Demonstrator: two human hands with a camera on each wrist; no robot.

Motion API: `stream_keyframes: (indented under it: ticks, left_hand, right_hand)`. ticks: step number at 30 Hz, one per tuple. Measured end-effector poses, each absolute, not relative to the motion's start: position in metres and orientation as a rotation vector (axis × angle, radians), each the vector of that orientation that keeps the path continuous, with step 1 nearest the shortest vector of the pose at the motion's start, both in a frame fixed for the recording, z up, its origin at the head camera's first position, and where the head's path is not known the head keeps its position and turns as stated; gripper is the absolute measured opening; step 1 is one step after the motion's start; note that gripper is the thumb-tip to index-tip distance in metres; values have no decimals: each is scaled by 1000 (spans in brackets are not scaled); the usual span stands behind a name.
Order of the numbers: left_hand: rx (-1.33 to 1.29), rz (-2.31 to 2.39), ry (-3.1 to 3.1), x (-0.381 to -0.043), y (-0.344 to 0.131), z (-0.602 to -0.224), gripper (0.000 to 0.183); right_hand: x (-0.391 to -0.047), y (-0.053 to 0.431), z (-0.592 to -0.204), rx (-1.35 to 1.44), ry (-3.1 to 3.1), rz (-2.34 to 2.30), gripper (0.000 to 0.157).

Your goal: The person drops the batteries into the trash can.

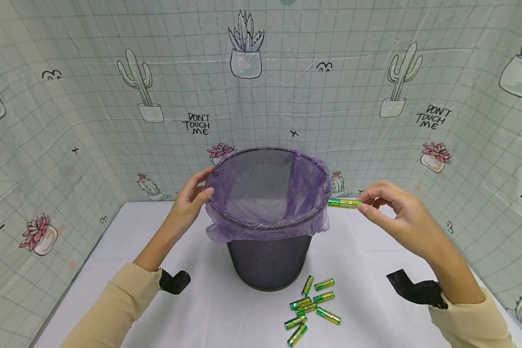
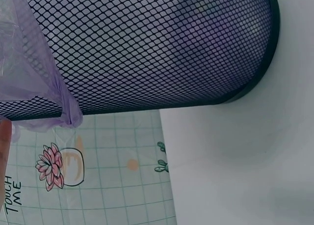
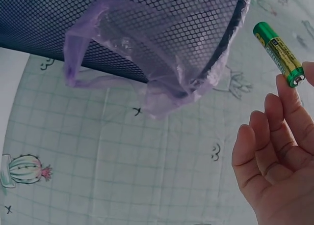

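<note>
In the middle of the head view, a dark mesh wastebasket stands upright, lined with a thin purple bag folded over its rim. My left hand touches the rim's left side, its fingers and thumb spread against the bag. Just one finger of it shows in the left wrist view. To the right of the basket, my right hand pinches one end of a green and yellow battery between thumb and index finger. The battery's far end overlaps the bag's right edge in the head view.
Several matching batteries lie loosely grouped on the white tabletop, in front of the basket and slightly right. A grid-patterned cloth with cactus drawings hangs behind and along both sides.
</note>
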State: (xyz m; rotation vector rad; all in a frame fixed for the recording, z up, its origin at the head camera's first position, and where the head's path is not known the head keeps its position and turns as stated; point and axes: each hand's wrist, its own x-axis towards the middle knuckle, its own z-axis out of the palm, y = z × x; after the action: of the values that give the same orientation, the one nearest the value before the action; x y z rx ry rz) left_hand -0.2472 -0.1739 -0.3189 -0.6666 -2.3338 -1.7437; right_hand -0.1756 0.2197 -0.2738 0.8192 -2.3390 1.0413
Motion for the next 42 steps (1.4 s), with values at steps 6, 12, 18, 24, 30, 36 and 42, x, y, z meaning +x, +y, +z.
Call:
stream_keyframes:
  ticks: [6,12,18,24,30,36,42]
  left_hand:
    - [-678,-1753,-2325,-247,-174,-319,52]
    - [-688,-1740,-2320,-247,-175,-319,52]
    - [-685,-1728,-2321,-247,-175,-320,52]
    - [-681,-1739,-2314,-247,-174,-320,52]
    - [-674,-1741,-2309,-246,-174,-319,52]
    - [-679,-1753,-2307,-246,-174,-318,52]
    - [-668,-1759,-2321,-246,-174,-318,52]
  right_hand:
    - [-179,208,-263,795,-2375,899,16]
    - [-189,196,-256,886,-2356,840,16]
    - [-199,189,-254,901,-2399,754,9]
    - [-205,182,-254,911,-2434,745,6]
    - [-208,176,-257,922,-2474,704,2]
    - [-206,177,-259,905,-2536,695,5]
    - [-205,181,-258,895,-2523,708,4]
